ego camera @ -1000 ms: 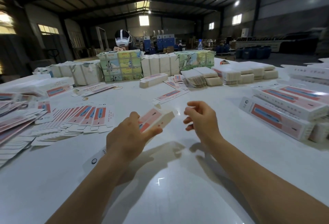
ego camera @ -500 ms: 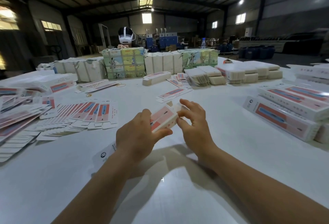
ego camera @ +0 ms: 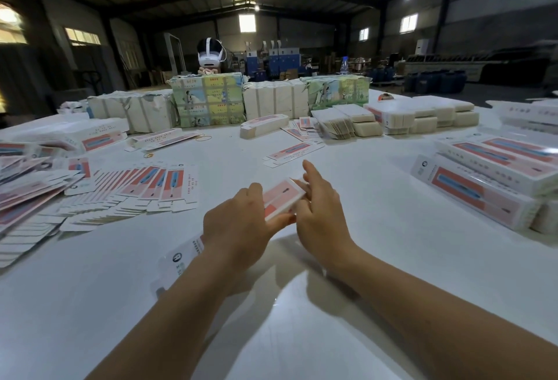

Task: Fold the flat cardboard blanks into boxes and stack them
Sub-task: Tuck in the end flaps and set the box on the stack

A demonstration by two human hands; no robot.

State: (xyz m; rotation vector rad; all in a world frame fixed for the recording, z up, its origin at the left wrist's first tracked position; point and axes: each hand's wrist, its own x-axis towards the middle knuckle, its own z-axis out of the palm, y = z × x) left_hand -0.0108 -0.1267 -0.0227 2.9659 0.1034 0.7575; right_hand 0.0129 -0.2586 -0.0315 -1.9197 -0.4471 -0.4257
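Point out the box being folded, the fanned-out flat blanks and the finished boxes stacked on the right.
box being folded (ego camera: 279,198): head view, pink printed face.
fanned-out flat blanks (ego camera: 151,183): head view, red-striped panels.
finished boxes (ego camera: 483,195): head view, front box's side.

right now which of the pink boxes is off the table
The box between the two hands: the left hand grips it in the air. The other pink boxes, like the stack at right, lie on the table.

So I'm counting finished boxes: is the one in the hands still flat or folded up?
Folded up: the box shows a top face and a side wall. The left hand grips it; the right hand works its far end.
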